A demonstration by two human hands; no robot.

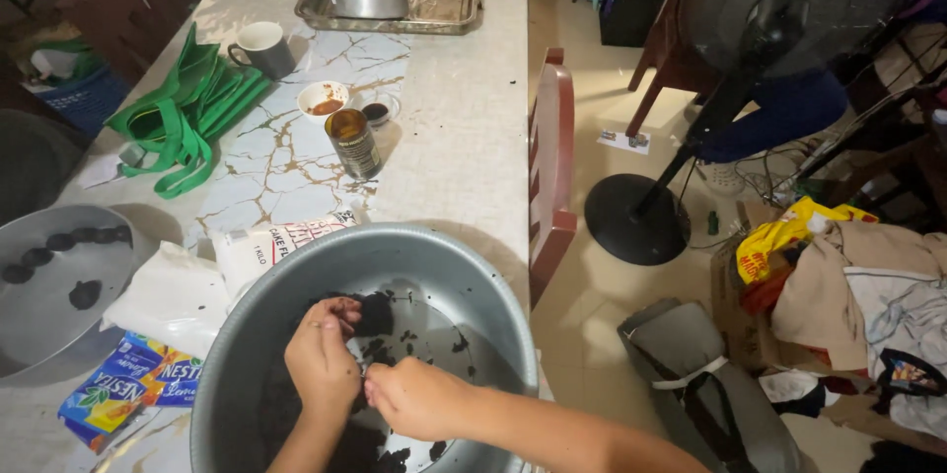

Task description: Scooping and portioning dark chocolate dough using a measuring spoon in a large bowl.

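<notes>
Dough (373, 313), dark and crumbly, sits in the grey basin (296, 281) on the tabletop (464, 128); it looks soft and sticky (best pinched in small lumps). Left hand (321, 360) pinches it; right hand (414, 399) curls closed beside. Flour bag (271, 246), can (353, 143) and tray of balls (49, 295) crowd nearby.

I am looking down into a lived-in home kitchen and dining corner. The marble-patterned table (434, 138) carries a steel tray (449, 0), a grey mug (264, 47), small sauce bowls (324, 98) and an opened tin can (353, 143). Right of the table, a red chair (552, 167) stands on the tiled floor; beyond it are a standing fan (779, 29) and heaped laundry (868, 286).
</notes>
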